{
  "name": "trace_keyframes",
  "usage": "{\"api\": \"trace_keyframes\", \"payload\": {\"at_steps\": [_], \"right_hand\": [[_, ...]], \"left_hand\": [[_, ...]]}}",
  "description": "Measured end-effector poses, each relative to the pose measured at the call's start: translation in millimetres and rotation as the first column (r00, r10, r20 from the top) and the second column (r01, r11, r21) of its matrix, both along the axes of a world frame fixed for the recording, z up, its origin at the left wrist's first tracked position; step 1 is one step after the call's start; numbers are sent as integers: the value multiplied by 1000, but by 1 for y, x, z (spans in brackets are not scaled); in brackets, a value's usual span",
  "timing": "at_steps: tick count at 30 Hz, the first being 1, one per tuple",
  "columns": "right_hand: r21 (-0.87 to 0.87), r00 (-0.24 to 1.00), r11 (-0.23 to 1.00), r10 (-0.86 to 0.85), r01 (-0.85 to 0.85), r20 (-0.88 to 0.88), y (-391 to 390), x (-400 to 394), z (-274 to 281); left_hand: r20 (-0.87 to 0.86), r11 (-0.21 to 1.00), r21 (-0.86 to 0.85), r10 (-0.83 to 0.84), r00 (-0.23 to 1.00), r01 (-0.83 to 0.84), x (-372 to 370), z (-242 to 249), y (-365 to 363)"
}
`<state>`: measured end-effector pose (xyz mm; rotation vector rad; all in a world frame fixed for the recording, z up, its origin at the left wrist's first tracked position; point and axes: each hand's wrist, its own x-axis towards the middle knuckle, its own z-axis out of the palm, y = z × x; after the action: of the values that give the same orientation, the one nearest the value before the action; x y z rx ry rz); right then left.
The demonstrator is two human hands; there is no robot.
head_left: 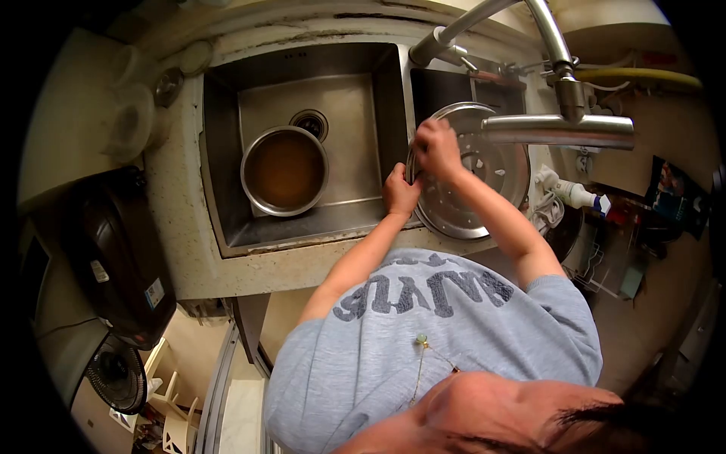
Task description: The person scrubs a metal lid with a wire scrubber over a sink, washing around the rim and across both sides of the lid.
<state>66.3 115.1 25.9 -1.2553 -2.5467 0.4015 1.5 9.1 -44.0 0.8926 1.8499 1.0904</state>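
Note:
A round steel pan with small holes in its base, like a steamer tray (457, 216), rests over the smaller right sink basin, tilted a little. Several small white bits lie on it. My left hand (401, 191) is closed on the left rim, thumb up along the edge. Just above, my right hand (437, 147) is curled at the same rim and slightly blurred; what its fingers hold, if anything, is hidden. In the large left basin (352, 98) stands a round steel pot (246, 189) of brownish liquid, beside the drain.
A steel faucet (560, 130) reaches over the right basin. To the right are a white bottle (578, 195) and a crumpled cloth (548, 216). Clear containers (132, 121) stand left of the sink, with a dark bin-like appliance (113, 250) below them.

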Motion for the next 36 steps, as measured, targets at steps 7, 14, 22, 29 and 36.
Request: {"api": "trace_keyframes", "payload": {"at_steps": [7, 14, 22, 29, 36], "right_hand": [[-51, 981, 986, -163, 158, -103, 0, 2, -4], [-8, 961, 971, -239, 241, -139, 14, 5, -7], [46, 972, 973, -222, 226, -71, 13, 8, -9], [-30, 975, 984, -176, 173, -137, 11, 12, -7], [-73, 992, 997, -43, 34, -123, 3, 13, 0]], "left_hand": [[23, 1000, 3, 0, 1000, 0, -1, 4, -4], [-22, 999, -21, -31, 999, 30, -2, 8, -1], [-75, 999, 6, -32, 997, 33, -1, 6, -1], [-22, 999, 21, -35, 999, 35, 0, 8, 1], [-8, 996, 90, 7, 1000, -7, 2, 1, 0]]}}
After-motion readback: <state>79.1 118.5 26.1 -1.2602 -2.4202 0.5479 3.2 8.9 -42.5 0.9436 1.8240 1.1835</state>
